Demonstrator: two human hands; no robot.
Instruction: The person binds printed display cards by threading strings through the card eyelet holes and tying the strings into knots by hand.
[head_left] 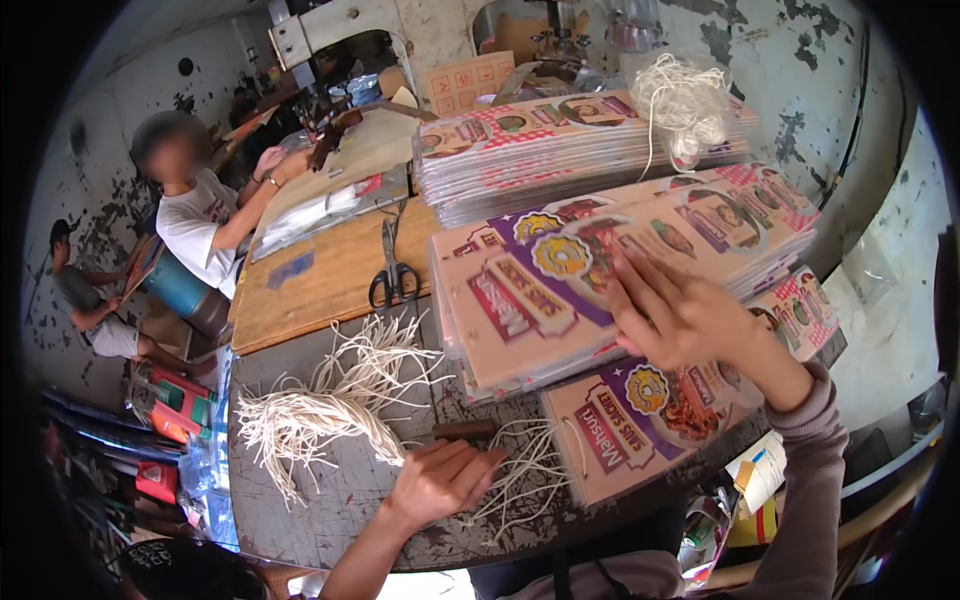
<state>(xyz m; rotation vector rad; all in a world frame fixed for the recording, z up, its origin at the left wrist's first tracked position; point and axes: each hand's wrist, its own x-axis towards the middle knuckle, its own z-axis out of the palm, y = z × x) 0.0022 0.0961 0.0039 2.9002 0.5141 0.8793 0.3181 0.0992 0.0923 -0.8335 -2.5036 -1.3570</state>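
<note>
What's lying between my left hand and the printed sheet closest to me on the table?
Loose white strings lie between your left hand and that printed sheet, some reaching its edge. Nothing else visible blocks the gap.

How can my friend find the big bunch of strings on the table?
Look for the dark, scratched tabletop. The bundle of cream strings lies on it between the black scissors and the left hand. Unlike the scattered strings right of that hand, it's one thick, shaggy bunch.
</note>
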